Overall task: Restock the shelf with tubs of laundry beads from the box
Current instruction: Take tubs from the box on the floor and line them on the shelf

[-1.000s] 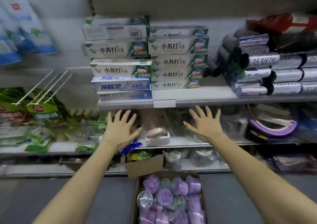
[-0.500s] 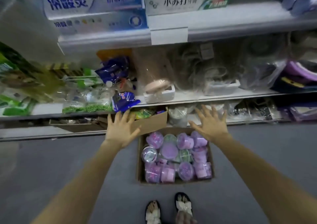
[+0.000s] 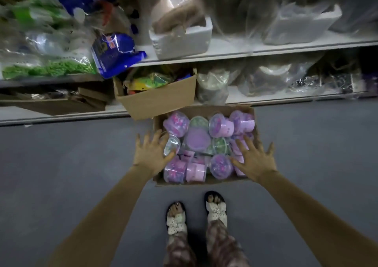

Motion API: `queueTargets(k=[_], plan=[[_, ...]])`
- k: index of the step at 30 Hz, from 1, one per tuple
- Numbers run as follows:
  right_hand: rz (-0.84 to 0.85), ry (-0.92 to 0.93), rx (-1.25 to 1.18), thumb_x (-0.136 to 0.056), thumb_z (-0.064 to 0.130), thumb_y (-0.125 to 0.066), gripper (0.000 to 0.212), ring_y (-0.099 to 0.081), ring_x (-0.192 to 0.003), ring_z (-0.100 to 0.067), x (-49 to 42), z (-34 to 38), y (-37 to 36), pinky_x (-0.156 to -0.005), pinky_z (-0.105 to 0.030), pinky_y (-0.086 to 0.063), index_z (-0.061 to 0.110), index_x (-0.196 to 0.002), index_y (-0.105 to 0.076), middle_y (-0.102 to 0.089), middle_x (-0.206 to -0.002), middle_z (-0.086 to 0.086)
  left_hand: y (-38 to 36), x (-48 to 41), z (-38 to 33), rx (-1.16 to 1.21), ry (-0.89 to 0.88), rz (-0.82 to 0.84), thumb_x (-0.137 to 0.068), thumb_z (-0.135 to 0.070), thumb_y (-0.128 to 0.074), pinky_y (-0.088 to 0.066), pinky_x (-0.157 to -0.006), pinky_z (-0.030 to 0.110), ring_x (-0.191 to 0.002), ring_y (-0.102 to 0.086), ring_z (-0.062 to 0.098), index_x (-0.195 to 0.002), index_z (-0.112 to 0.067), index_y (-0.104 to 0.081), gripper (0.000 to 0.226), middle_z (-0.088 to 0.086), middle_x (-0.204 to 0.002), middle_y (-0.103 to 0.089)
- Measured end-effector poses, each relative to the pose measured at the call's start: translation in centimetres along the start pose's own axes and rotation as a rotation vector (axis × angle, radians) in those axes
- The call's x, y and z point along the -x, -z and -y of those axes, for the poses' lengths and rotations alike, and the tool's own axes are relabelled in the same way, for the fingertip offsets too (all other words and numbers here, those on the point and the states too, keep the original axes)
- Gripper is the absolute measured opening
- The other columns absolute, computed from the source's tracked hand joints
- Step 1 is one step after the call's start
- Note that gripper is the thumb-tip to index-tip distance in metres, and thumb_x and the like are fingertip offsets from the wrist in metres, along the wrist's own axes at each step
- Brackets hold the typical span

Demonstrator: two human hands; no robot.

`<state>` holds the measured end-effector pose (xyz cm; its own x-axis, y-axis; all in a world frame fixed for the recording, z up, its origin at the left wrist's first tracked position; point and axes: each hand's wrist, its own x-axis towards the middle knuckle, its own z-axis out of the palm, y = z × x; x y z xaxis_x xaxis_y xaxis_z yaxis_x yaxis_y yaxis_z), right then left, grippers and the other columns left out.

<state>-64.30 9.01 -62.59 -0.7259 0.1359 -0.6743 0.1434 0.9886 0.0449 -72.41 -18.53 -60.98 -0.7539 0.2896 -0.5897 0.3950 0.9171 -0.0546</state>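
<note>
An open cardboard box [image 3: 204, 181] sits on the grey floor in front of the shelving, filled with several clear tubs of purple and green laundry beads [image 3: 198, 139]. My left hand [image 3: 152, 154] hovers over the box's left edge with fingers spread, holding nothing. My right hand [image 3: 254, 160] is spread over the box's right side above the tubs, also holding nothing. Whether either hand touches a tub is unclear.
White shelves [image 3: 245, 50] run across the top, packed with plastic-wrapped goods, a blue bag [image 3: 116, 53] and green packs [image 3: 47, 69]. A second cardboard box [image 3: 159, 101] stands on the lowest shelf, just behind the tub box. My sandalled feet [image 3: 196, 215] stand right before the box.
The view tilted down from the upper shelves to the floor. Both hands dropped from shelf height to just above the box of tubs, still spread and holding nothing.
</note>
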Motion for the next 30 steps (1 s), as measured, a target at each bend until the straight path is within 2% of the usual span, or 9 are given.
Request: queueTargets(k=[3,6,8,10,13,18,24,27,30], plan=[[0.027,0.009,-0.007,-0.084,0.075,-0.017,0.082,-0.001,-0.146,-0.03,-1.5,0.7,-3.4,-0.111,-0.062,-0.005,0.031,-0.151,-0.001,0.002,-0.16,0.003,-3.2,-1.3,-0.6,0.001,-0.03,0.041,-0.093,-0.059,-0.02,-0.006,-0.112,0.052,-0.141,-0.012,0.027,-0.149,-0.026,-0.013,0.065,0.0,-0.155,-0.014],[0.071,0.009,0.012,-0.074,0.08,-0.003,0.091,0.002,-0.146,-0.03,-3.3,1.1,-6.2,-0.112,-0.061,-0.006,0.031,-0.151,0.004,0.007,-0.159,0.003,-5.9,-3.1,-0.7,-0.016,-0.052,0.065,-0.093,-0.059,-0.018,-0.003,-0.113,0.052,-0.141,-0.012,0.028,-0.149,-0.026,-0.01,0.066,0.001,-0.156,-0.012],[0.081,0.014,0.001,-0.078,0.08,-0.007,0.09,0.004,-0.146,-0.03,-4.9,1.1,-8.0,-0.113,-0.062,-0.005,0.03,-0.15,0.006,0.011,-0.159,0.002,-7.5,-4.5,-0.6,-0.035,-0.073,0.07,-0.094,-0.058,-0.02,-0.001,-0.113,0.052,-0.141,-0.01,0.028,-0.149,-0.026,-0.008,0.066,0.001,-0.156,-0.01],[0.064,0.024,-0.002,-0.085,0.075,-0.019,0.085,0.006,-0.146,-0.031,-7.0,1.0,-9.3,-0.113,-0.062,-0.003,0.028,-0.15,0.01,0.014,-0.159,0.001,-9.0,-5.8,-0.5,-0.068,-0.106,0.057,-0.089,-0.063,-0.01,-0.002,-0.113,0.05,-0.141,-0.011,0.026,-0.149,-0.026,-0.008,0.07,0.0,-0.156,-0.011],[-0.002,0.057,0.019,-0.085,0.073,-0.027,0.089,0.009,-0.145,-0.034,-10.7,0.7,-10.4,-0.111,-0.062,-0.001,0.028,-0.149,0.016,0.02,-0.157,-0.003,-10.7,-7.9,-0.8,-0.099,-0.159,0.051,-0.064,-0.063,0.017,-0.004,-0.113,0.049,-0.14,-0.013,0.026,-0.149,-0.025,-0.01,0.097,-0.001,-0.155,-0.014],[-0.108,0.105,0.079,-0.078,0.071,-0.049,0.108,0.015,-0.142,-0.04,-17.9,0.3,-10.9,-0.11,-0.063,-0.002,0.032,-0.132,0.036,0.023,-0.155,-0.014,-13.2,-12.1,-1.9,-0.082,-0.193,-0.022,-0.065,-0.062,0.017,-0.011,-0.113,0.047,-0.14,-0.017,0.027,-0.149,-0.024,-0.014,0.097,0.002,-0.155,-0.019],[-0.106,0.063,0.176,-0.076,0.063,-0.061,0.118,-0.005,-0.145,-0.036,-24.2,-0.3,-11.2,-0.111,-0.059,0.005,0.026,-0.144,0.027,-0.004,-0.155,-0.024,-15.8,-15.7,-2.8,-0.08,-0.223,-0.019,-0.07,-0.063,0.017,-0.008,-0.114,0.045,-0.142,-0.012,0.027,-0.149,-0.027,0.001,0.089,0.001,-0.156,-0.011],[-0.168,0.086,0.103,-0.075,0.058,-0.066,0.115,-0.006,-0.146,-0.032,-25.9,0.1,-11.3,-0.11,-0.057,0.013,0.022,-0.15,0.013,-0.003,-0.156,-0.021,-16.4,-16.4,-3.0,0.081,-0.167,-0.037,-0.082,-0.065,0.001,-0.008,-0.115,0.043,-0.142,-0.01,0.024,-0.149,-0.028,-0.005,0.077,-0.001,-0.156,-0.012],[-0.217,0.116,-0.006,-0.073,0.046,-0.074,0.111,-0.015,-0.144,-0.033,-27.0,0.2,-11.3,-0.111,-0.056,0.011,0.017,-0.151,0.001,-0.01,-0.155,-0.018,-16.4,-16.6,-3.5,0.267,-0.101,-0.053,-0.075,-0.066,0.003,-0.01,-0.113,0.042,-0.141,-0.012,0.022,-0.149,-0.028,-0.01,0.084,-0.002,-0.155,-0.015]])
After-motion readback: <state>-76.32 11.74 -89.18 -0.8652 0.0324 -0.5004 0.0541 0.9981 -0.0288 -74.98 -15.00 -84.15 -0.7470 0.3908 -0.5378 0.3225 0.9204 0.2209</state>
